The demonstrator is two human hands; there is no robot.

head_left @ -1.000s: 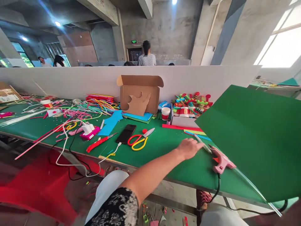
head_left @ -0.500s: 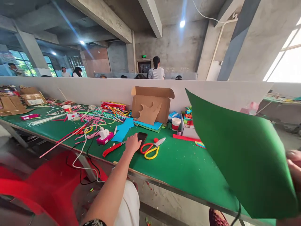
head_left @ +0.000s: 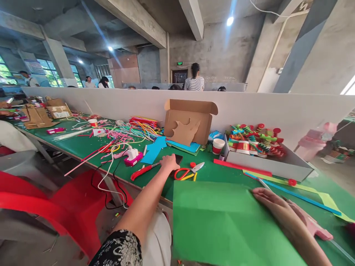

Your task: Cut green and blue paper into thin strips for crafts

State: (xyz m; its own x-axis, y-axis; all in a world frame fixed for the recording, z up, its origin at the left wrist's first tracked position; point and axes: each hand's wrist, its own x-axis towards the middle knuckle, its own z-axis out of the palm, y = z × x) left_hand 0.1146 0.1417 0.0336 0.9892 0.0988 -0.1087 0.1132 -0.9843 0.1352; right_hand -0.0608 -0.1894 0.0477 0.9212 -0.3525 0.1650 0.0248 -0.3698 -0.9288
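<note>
My left hand is low over a dark phone, its fingers closed at the phone's left side. My right hand holds a large sheet of green paper by its right edge; the thumb is hidden. The sheet lies low over the table's front edge and covers part of the scissors, which have one red and one yellow handle. Left of my left hand is a red-handled knife-like tool. Beyond my right wrist lies a pink glue gun, partly covered by the arm.
A white box of colourful paper figures stands at the right, beside a paper cup. An open cardboard box leans on the white partition. Pipe cleaners, a power strip with cables, and a red chair are leftward.
The green sheet has swung down and left from a raised position at the right, with my right hand coming into fuller view. My left hand stays at the phone. The view has turned rightward.
</note>
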